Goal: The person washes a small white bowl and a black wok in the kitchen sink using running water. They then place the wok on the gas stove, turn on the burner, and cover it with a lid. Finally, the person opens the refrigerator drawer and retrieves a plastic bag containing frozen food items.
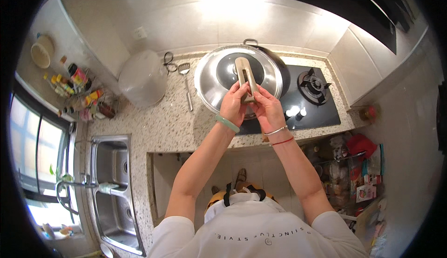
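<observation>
A large, round steel pot lid (208, 77) with a dark glass centre covers most of the dark wok (279, 67) on the left side of the hob. A long beige handle (242, 67) stands across its middle. My left hand (234, 104), with a green bangle at the wrist, closes on the near end of this handle. From the other side my right hand (268, 110) pinches the same end, its fingers almost meeting the left ones. The lid sits left of the wok's visible rim; whether it rests on the wok or is lifted I cannot tell.
A slotted turner (187, 84) lies left of the lid on the speckled counter (163, 123). Behind it stands a covered white appliance (143, 78). The right burner (313, 86) is uncovered. A double sink (113, 162) is at left, a range hood (298, 2) overhead.
</observation>
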The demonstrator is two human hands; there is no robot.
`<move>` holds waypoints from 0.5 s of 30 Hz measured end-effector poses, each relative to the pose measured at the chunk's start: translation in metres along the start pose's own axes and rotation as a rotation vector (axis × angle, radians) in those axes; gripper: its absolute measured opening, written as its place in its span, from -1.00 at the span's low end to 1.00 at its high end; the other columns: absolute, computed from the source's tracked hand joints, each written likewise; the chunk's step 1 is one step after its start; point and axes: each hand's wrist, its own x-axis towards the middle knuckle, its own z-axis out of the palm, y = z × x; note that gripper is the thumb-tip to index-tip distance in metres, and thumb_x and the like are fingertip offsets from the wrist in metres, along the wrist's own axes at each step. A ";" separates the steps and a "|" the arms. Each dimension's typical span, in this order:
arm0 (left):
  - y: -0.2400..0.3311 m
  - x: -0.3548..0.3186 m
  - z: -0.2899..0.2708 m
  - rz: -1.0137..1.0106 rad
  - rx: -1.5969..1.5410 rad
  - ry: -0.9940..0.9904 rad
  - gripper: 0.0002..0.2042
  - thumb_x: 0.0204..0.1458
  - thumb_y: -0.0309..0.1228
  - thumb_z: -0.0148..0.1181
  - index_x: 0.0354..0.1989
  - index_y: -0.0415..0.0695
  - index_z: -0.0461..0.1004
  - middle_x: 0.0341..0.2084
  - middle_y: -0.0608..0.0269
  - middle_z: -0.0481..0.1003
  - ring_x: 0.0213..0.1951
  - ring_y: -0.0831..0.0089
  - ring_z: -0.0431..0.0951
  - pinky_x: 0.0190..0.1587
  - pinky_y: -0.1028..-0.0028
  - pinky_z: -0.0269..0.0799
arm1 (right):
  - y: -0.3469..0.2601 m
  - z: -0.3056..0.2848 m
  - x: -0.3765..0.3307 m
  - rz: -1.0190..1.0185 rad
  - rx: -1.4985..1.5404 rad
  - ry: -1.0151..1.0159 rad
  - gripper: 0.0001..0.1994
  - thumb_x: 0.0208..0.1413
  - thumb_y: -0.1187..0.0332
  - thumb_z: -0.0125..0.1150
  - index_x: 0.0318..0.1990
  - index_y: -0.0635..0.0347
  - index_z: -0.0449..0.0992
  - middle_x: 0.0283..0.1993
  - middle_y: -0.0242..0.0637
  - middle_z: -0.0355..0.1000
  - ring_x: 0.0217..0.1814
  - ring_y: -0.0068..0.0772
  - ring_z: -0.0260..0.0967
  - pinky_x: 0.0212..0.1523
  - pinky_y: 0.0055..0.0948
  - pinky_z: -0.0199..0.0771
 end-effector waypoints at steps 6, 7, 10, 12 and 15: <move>-0.045 0.072 0.015 -0.100 0.022 0.007 -0.81 0.17 -0.47 -0.07 -0.06 -0.20 0.33 -0.27 0.28 0.44 -0.23 0.51 0.45 -0.09 0.48 0.37 | -0.026 -0.061 0.047 -0.024 0.056 0.041 -0.71 0.18 0.52 -0.02 0.06 0.31 0.39 -0.05 -0.31 0.45 -0.04 -0.54 0.39 -0.06 -0.56 0.39; -0.051 0.082 0.014 -0.106 0.027 -0.002 -0.81 0.17 -0.47 -0.06 -0.06 -0.20 0.33 -0.27 0.29 0.44 -0.23 0.51 0.45 -0.09 0.48 0.37 | -0.028 -0.069 0.055 -0.027 0.066 0.045 -0.70 0.18 0.52 -0.02 0.06 0.32 0.38 -0.04 -0.30 0.44 -0.03 -0.53 0.38 -0.05 -0.55 0.39; -0.064 0.101 0.004 -0.126 0.045 0.001 -0.81 0.17 -0.46 -0.05 -0.07 -0.18 0.33 -0.28 0.30 0.44 -0.23 0.51 0.45 -0.10 0.47 0.37 | -0.027 -0.084 0.069 -0.012 0.100 0.052 -0.69 0.18 0.53 -0.03 0.08 0.35 0.36 -0.01 -0.27 0.42 0.00 -0.49 0.37 0.00 -0.52 0.37; -0.070 0.108 0.000 -0.138 0.068 0.011 -0.82 0.17 -0.45 -0.05 -0.08 -0.16 0.34 -0.29 0.31 0.45 -0.23 0.51 0.45 -0.10 0.47 0.36 | -0.025 -0.092 0.076 0.001 0.125 0.050 -0.69 0.17 0.54 -0.04 0.08 0.37 0.35 0.01 -0.25 0.41 0.02 -0.47 0.35 0.03 -0.49 0.36; -0.075 0.116 -0.002 -0.148 0.078 0.035 -0.83 0.17 -0.45 -0.04 -0.09 -0.14 0.35 -0.30 0.32 0.45 -0.23 0.52 0.45 -0.10 0.46 0.36 | -0.023 -0.101 0.083 0.002 0.112 0.064 -0.69 0.17 0.54 -0.04 0.08 0.37 0.35 0.00 -0.25 0.41 0.02 -0.47 0.35 0.04 -0.48 0.34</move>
